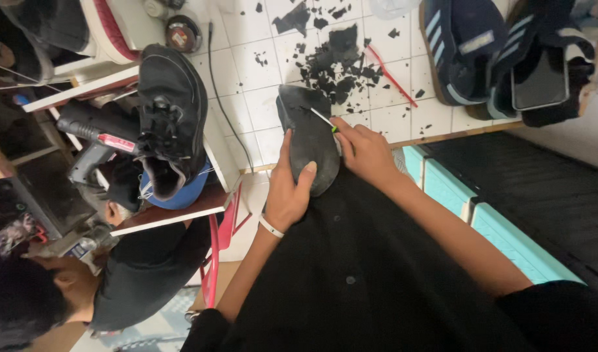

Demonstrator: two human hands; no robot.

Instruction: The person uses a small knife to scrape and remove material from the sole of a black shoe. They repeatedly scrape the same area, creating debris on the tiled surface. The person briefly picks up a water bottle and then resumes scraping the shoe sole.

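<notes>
- The white tiled desk [247, 72] carries everything: square glazed tiles with dark grout lines, littered toward its far middle with black scraps [335, 62], flaky and ragged like torn rubber.
- At the desk's right far corner sit dark blue sports shoes [465, 55] with pale stripes, soft-sided, and a black phone [540, 81] resting flat on one of them.
- On a lower wooden shelf off the desk's left edge a black lace-up shoe [172, 107] lies on its side, its blue lining showing, matte and scuffed.
- The black sole [305, 133] leans over the desk's near edge, toe end pointing away, its heel end on the person's lap; it looks smooth, dull and slightly curved.
- The left hand [287, 192] has its grip wrapped round the sole's near end, thumb across the top, pinning it firmly.
- The right hand [364, 153] is clenched on a thin tool [324, 119], a pale blade with a touch of green at the handle, its tip laid against the sole's right rim.
- To my eye the scraping goes best with the blade kept shallow, strokes pushed away from the steadying thumb, and the sole braced hard on the desk's edge.
- A thin red stick [390, 73] lies among the scraps.
</notes>
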